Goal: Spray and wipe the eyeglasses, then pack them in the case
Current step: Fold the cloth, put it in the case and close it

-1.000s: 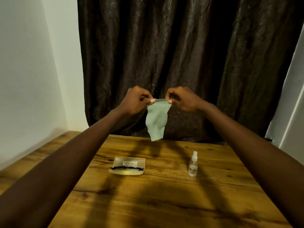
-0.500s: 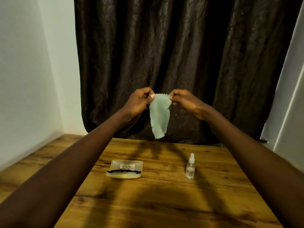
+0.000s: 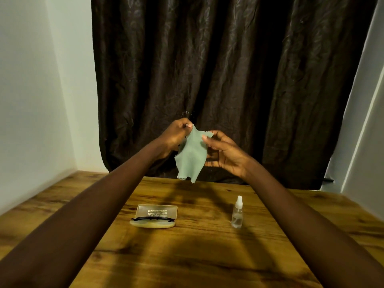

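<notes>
A pale green cleaning cloth (image 3: pixel 191 159) hangs in the air above the far side of the table. My left hand (image 3: pixel 175 136) pinches its top left corner. My right hand (image 3: pixel 223 152) holds its upper right edge with the thumb, palm turned towards me and fingers loosely spread behind the cloth. Below, an open tan eyeglass case (image 3: pixel 154 216) lies on the table with black-framed eyeglasses (image 3: pixel 151 219) resting across its front half. A small clear spray bottle (image 3: pixel 237 213) with a white nozzle stands upright to the right of the case.
The wooden table (image 3: pixel 197 256) runs to a dark curtain (image 3: pixel 228 80) at the back. A white wall (image 3: pixel 31 100) stands on the left, a pale door frame (image 3: pixel 365 121) on the right.
The cloth was stretched between both hands; now it hangs lower and more spread out. My right hand has dropped and turned palm up, its fingers opened behind the cloth.
</notes>
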